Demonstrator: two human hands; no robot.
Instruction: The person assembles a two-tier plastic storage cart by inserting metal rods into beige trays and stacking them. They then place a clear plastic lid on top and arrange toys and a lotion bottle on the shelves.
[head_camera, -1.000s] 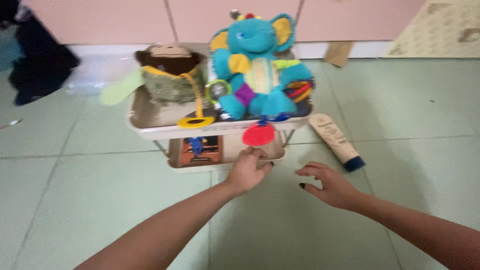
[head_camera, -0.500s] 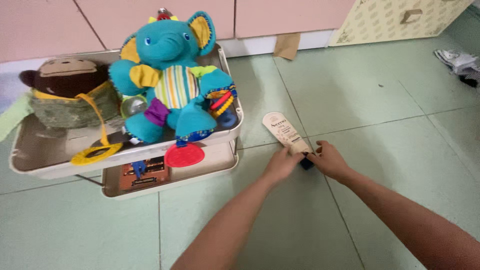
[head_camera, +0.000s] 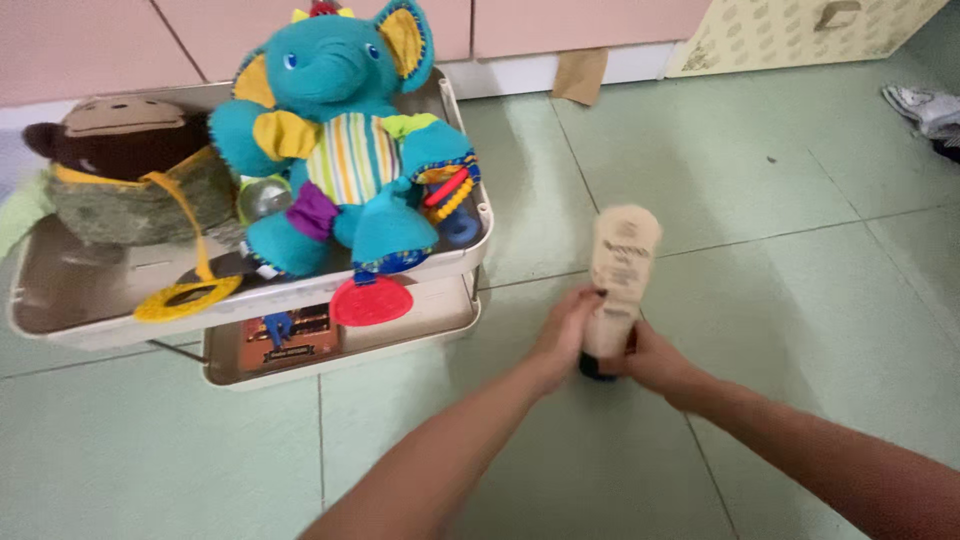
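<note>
A tube (head_camera: 620, 275) is standing between the fingers (head_camera: 578, 305) of both hands on the floor (head_camera: 800, 300), rising above them. Left of the fingers, a two-tier tray stand (head_camera: 250, 305) is sitting; on its upper tray an elephant toy (head_camera: 340, 150) is leaning, with a monkey toy (head_camera: 125, 175) lying further left. A cloth (head_camera: 925, 105) is lying far right.

Single head-worn view, looking steeply down and forward at the floor (head_camera: 800, 200) from close range (both forearms enter from the bottom edge). Cabinet fronts (head_camera: 560, 25) cross the top edge; a two-tier tray (head_camera: 470, 255) occupies the left.
</note>
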